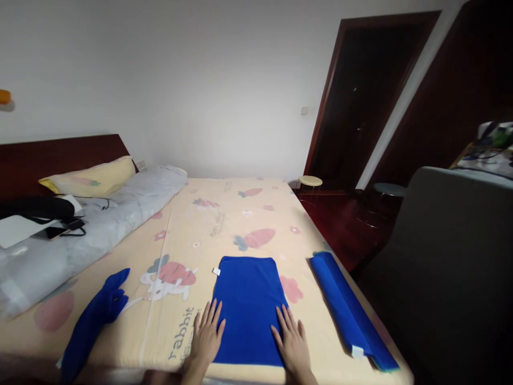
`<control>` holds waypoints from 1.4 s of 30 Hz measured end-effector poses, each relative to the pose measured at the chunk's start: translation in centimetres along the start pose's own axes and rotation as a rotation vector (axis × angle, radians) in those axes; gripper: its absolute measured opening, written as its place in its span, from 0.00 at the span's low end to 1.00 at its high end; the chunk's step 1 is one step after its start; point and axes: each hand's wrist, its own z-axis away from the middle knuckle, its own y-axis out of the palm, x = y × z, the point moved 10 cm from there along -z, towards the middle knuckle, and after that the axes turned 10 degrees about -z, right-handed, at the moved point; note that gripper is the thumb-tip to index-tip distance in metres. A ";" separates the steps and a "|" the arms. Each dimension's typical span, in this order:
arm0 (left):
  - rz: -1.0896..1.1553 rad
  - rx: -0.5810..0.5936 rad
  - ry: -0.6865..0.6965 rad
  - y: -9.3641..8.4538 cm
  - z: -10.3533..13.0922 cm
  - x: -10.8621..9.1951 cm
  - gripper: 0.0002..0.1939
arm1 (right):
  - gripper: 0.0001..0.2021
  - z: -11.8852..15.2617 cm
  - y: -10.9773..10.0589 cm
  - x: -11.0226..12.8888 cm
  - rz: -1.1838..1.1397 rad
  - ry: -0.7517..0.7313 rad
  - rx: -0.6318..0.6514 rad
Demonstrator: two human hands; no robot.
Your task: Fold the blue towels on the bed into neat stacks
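Observation:
A blue cloth [250, 315] lies flat on the bed, its small white tag sticking out at the upper left edge. My left hand [207, 334] rests with fingers spread on the cloth's left edge. On the right edge my right hand [292, 342] lies flat, fingers apart. Neither hand grips anything. To the left is a crumpled blue cloth [96, 321], bunched up near the bed's front edge. Along the right side of the bed lies a blue cloth folded into a long strip [348, 310], with a white tag near its lower end.
A carrot-patterned sheet [224, 214] covers the bed. At left lie a rolled grey quilt [132, 198] with dark items and a phone on it, and a yellow pillow [96, 179]. Beyond the bed's right edge stand a yellow stool [310, 181], a second stool [389, 189] and a dark grey panel [444, 251].

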 end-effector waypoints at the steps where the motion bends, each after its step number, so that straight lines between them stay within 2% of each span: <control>1: -0.016 -0.029 -0.005 -0.1 0.0 0.4 0.27 | 0.31 0.1 0.1 -0.7 0.024 0.023 -0.012; 3: -0.053 -0.102 -0.037 -0.4 0.4 0.2 0.28 | 0.31 0.3 0.6 -1.1 0.064 0.044 -0.060; 4: -0.066 -0.138 -0.040 -0.5 0.6 -0.4 0.29 | 0.29 0.4 1.0 -0.8 0.074 0.038 -0.090; 6: -0.066 -0.186 0.032 -0.2 1.1 -3.2 0.30 | 0.26 0.4 2.4 1.0 0.070 -0.039 -0.119; 9: -0.016 -0.202 0.242 0.8 1.5 -8.5 0.32 | 0.27 -0.1 5.3 5.6 0.014 -0.289 -0.021; 10: 0.001 -0.202 0.282 1.0 1.3 -9.7 0.32 | 0.28 -0.4 6.0 6.9 -0.005 -0.361 0.023; 12: 0.022 -0.188 0.313 1.0 0.2 -10.4 0.32 | 0.28 -1.5 6.4 8.4 -0.035 -0.444 0.078; 15: 0.033 -0.111 0.309 0.4 -2.6 -8.6 0.30 | 0.27 -4.2 4.9 7.4 -0.046 -0.410 0.079; 20: 0.012 0.034 0.166 0.2 -6.7 -2.8 0.26 | 0.28 -8.1 2.1 -0.2 0.012 -0.116 0.040; 23: -0.002 0.002 0.125 0.2 -7.0 -2.2 0.27 | 0.31 -8.4 1.6 -2.5 0.056 -0.005 -0.022; 24: -0.004 -0.035 0.136 0.0 -6.8 -2.8 0.27 | 0.31 -8.3 1.7 -2.3 0.057 -0.008 -0.047; 26: 0.005 -0.112 0.212 -0.5 -6.3 -4.9 0.29 | 0.30 -8.1 2.3 -0.1 0.024 -0.106 -0.048; 29: 0.044 -0.150 0.387 -0.8 -6.0 -8.7 0.30 | 0.26 -7.9 4.3 5.1 -0.061 -0.367 0.096; 31: 0.063 -0.116 0.411 -0.5 -7.1 -9.6 0.30 | 0.25 -8.2 5.0 7.3 -0.090 -0.453 0.180; 33: 0.066 -0.055 0.366 0.2 -9.1 -9.0 0.29 | 0.25 -9.4 5.0 7.8 -0.098 -0.467 0.213; 36: 0.047 0.020 0.291 1.1 -12.5 -6.6 0.28 | 0.25 -12.2 4.3 6.8 -0.089 -0.434 0.223; 39: 0.022 0.057 0.221 1.9 -15.5 -3.9 0.27 | 0.26 -15.5 3.3 3.4 -0.050 -0.262 0.208; 42: 0.004 0.110 0.154 2.7 -17.4 -2.0 0.27 | 0.29 -17.9 2.6 0.1 0.019 -0.104 0.202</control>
